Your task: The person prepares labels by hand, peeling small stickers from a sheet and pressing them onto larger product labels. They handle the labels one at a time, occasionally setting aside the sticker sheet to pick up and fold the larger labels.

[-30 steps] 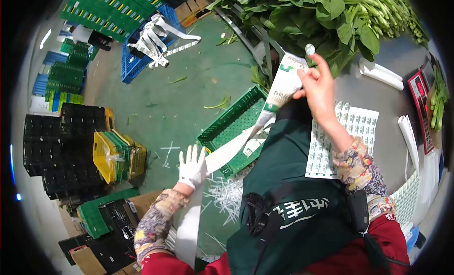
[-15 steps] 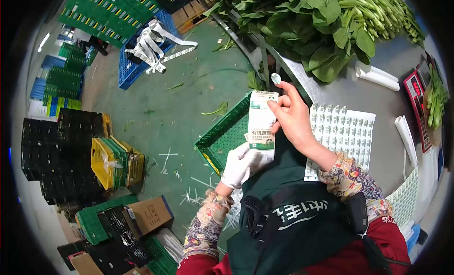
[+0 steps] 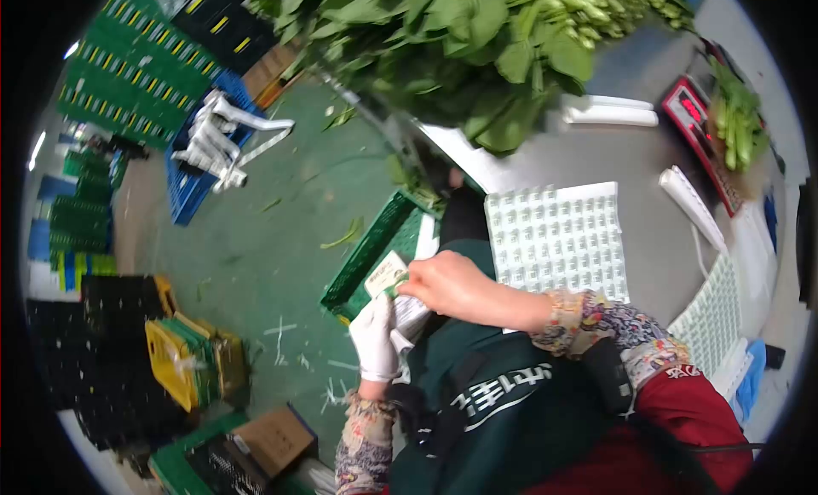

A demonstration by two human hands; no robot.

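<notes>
My left hand, in a white glove, is closed around a printed label strip in front of my apron. The strip is white and green, its upper end tilted, with folds hanging below. My bare right hand has its fingertips pinched together at the strip's right edge, close to the left thumb; whether a small sticker is under them is hidden. Right of that hand, a sheet of small stickers lies on the metal table. Behind the strip is a green crate.
Leafy greens are heaped at the table's back. A red scale holds a bunch of greens. White rolls lie nearby. On the floor stand a blue crate with white strips and yellow crates.
My right hand has come down and left onto the strip; the sticker seen on its fingertip is out of sight. The strip has been lowered and tilted. The camera view has shifted.
</notes>
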